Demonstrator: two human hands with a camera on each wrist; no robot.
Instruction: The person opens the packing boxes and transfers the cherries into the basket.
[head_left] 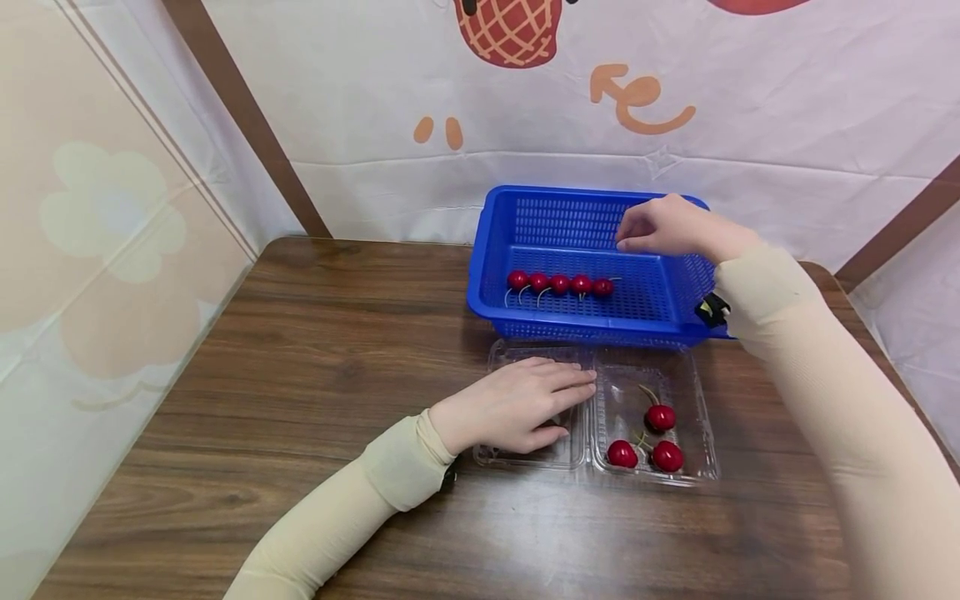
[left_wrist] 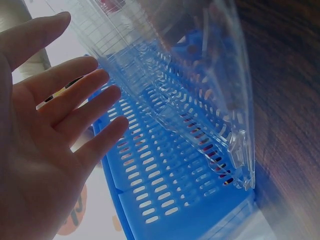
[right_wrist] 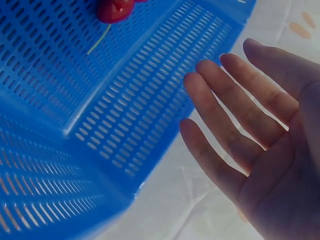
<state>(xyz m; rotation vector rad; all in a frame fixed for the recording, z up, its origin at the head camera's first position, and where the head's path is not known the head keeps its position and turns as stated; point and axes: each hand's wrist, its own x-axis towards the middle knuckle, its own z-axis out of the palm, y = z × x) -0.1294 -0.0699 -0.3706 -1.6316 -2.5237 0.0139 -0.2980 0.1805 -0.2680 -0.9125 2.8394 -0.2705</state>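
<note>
In the head view my left hand (head_left: 517, 406) lies over the lid half of a clear plastic clamshell box (head_left: 701, 433), its fingers spread and reaching to the hinge. The left wrist view shows that hand (left_wrist: 65, 110) with relaxed fingers beside the clear plastic (left_wrist: 220, 65). Three red cherries (head_left: 660, 417) with stems sit in the box's right half. Above the back right of a blue basket (head_left: 487, 250), my right hand (head_left: 667, 227) hovers with loosely bent fingers. Nothing is in its palm (right_wrist: 280, 185) in the right wrist view. Several cherries (head_left: 559, 284) form a row inside the basket.
The basket stands at the back of a brown wooden table (head_left: 300, 383), directly behind the clamshell box. A white printed cloth (head_left: 360, 83) hangs behind the table. Another patterned cloth (head_left: 97, 208) hangs along the left side.
</note>
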